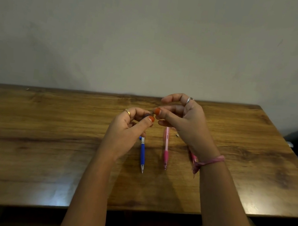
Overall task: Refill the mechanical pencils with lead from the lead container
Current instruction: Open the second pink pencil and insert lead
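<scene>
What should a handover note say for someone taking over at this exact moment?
Left hand: raised over the table, pinching a small dark thing, probably the lead container; too hidden to be sure.
Right hand: thumb and fingers pinched at that thing's tip, likely drawing out a lead.
Blue pencil and pink pencil lie side by side on the table, tips toward the person. A second pink pencil is mostly hidden behind the right wrist. A small piece lies beyond them.
Done: cannot tell whether any pencil is filled.
Left: load lead into the pencils.

blue pencil (142, 151): 1 | pink pencils (166, 148): 2 | hands (126, 129): 2 | table (45, 136): 1
</scene>
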`<state>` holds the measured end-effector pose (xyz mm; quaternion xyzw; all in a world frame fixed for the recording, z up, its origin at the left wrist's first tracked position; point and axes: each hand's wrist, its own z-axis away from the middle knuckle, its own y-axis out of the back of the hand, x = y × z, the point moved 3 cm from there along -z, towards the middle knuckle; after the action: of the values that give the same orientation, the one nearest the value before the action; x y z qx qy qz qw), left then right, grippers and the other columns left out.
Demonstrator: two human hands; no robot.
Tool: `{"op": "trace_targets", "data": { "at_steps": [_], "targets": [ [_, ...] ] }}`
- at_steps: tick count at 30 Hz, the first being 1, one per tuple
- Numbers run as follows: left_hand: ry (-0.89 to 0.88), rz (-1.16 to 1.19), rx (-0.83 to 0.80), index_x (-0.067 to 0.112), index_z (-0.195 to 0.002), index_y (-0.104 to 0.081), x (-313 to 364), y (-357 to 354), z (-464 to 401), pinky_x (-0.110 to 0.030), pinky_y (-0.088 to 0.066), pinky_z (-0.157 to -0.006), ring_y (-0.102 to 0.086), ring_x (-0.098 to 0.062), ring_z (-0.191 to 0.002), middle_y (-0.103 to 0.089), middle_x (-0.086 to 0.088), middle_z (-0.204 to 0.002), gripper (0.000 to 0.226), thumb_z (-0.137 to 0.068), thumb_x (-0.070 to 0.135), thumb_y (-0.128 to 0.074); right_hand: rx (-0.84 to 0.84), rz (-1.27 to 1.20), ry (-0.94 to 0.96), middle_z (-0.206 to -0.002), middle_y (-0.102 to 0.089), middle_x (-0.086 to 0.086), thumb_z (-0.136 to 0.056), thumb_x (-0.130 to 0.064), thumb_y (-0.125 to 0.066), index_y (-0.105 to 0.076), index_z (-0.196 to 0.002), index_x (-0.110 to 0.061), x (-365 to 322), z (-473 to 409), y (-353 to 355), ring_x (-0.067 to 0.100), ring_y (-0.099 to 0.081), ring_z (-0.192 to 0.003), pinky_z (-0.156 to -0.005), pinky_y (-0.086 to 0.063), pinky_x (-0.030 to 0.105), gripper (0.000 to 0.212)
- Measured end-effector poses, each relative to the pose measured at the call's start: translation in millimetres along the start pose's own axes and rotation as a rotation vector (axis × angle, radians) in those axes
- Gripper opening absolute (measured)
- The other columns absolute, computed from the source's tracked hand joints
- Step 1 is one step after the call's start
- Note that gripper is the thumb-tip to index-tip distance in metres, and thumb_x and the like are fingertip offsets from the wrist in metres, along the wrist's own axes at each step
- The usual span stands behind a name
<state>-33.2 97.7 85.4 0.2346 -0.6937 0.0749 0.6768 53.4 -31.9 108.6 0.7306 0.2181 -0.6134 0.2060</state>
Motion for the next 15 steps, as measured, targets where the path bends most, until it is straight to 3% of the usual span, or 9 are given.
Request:
{"op": "trace_targets", "data": {
  "at_steps": [8, 12, 15],
  "targets": [
    [0.025, 0.093, -0.02, 0.024, -0.097, -0.066, -3, -2, 0, -0.014, -0.045, -0.054, -0.057, 0.001, -0.062, -0.07, 0.007, -0.086, 0.009, -0.089, 0.023, -0.061, 0.01, 0.105, 0.099, -0.088, -0.072, 0.002, -0.09, -0.01, -0.064, -0.056, -0.107, -0.026, -3, -1, -3, 0.013, -0.07, -0.084, -0.068, -0.056, 0.022, 0.025],
    [0.086, 0.146, -0.016, 0.026, -0.101, -0.065, -10, 0, -2, -0.021, -0.048, -0.066, -0.066, -0.003, -0.076, -0.073, 0.011, -0.088, 0.012, -0.09, 0.025, -0.059, 0.149, 0.105, 0.177, -0.088, -0.068, -0.004, -0.095, -0.009, -0.058, -0.052, -0.11, -0.029, -2, -3, -4, 0.01, -0.069, -0.082, -0.068, -0.057, 0.024, 0.026],
    [0.12, 0.136, 0.064, 0.028, -0.104, -0.06, -19, 8, -6, -0.024, -0.046, -0.071, -0.065, 0.004, -0.083, -0.073, 0.017, -0.091, 0.013, -0.091, 0.028, -0.059, 0.262, 0.058, 0.202, -0.087, -0.067, -0.004, -0.096, -0.011, -0.057, -0.049, -0.111, -0.029, 0, -4, -1, 0.012, -0.069, -0.08, -0.067, -0.057, 0.024, 0.026]
  ]
}}
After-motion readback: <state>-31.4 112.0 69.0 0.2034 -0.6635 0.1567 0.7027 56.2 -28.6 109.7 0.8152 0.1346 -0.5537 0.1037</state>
